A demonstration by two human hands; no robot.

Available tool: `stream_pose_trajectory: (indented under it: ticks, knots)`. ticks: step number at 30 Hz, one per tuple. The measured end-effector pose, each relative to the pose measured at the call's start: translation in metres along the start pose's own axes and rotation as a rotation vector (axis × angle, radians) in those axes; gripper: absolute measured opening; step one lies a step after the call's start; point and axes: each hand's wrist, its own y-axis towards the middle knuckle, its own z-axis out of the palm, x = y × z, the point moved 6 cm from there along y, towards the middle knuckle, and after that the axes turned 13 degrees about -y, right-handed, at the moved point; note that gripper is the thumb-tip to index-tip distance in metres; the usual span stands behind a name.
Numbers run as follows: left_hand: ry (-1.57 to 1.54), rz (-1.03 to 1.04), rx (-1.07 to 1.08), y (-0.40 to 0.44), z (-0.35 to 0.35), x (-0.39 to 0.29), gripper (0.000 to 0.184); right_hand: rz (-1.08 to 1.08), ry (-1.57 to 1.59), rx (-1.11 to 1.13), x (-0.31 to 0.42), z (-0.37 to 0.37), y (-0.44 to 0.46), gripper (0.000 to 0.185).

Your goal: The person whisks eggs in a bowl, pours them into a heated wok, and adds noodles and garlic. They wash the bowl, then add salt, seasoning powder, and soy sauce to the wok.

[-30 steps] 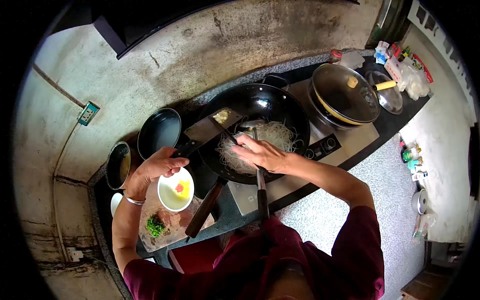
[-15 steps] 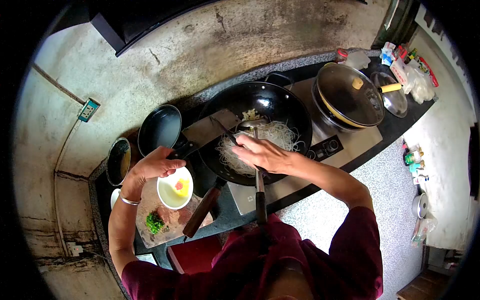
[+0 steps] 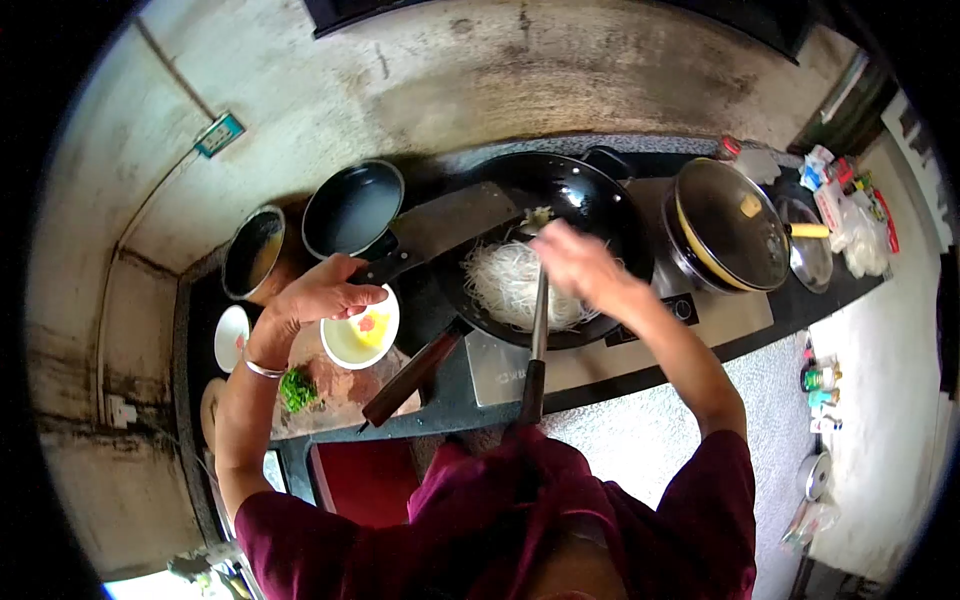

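Two bare hands are up over the stove side of the counter (image 3: 450, 413). The left hand (image 3: 335, 292) is closed around the black handle of a cleaver (image 3: 455, 218), whose broad blade reaches toward the left rim of the big black wok (image 3: 622, 222). The right hand (image 3: 582, 262) is a blur over the noodles, beside the upper end of a metal utensil (image 3: 540, 325); I can't tell how wide its fingers are or whether they hold anything.

That wok sits around the middle of the counter, its wooden handle (image 3: 415, 375) slanting to the front edge. Pale noodles (image 3: 520, 290) are heaped in it, with small chopped bits (image 3: 538, 214) at their far side. The utensil's dark grip comes out past the front edge.

Toward the front left, a chopping board (image 3: 325, 414) carries a white bowl (image 3: 360, 330) with something yellow and reddish inside, and a little pile of greens (image 3: 298, 390). Behind them, near the back edge, are a dark pan (image 3: 352, 208) and a pot (image 3: 253, 253), with a small white dish (image 3: 232, 338) by the left edge. Right of the wok is a glass-lidded pan (image 3: 732, 225), and plastic bags (image 3: 860, 235) crowd the far right corner.
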Motion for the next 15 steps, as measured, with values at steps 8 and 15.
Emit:
stream_pose_trajectory:
  ticks: [8,15]
  knots:
    - [-0.313,0.141,-0.277,-0.083,-0.035,0.067,0.017,-0.692,-0.576,-0.531,0.047,-0.058,-0.04,0.019]
    - [-0.372,0.028,-0.61,-0.183,-0.069,0.197,0.022,-0.586,-0.43,-0.641,0.078,-0.055,-0.08,0.019]
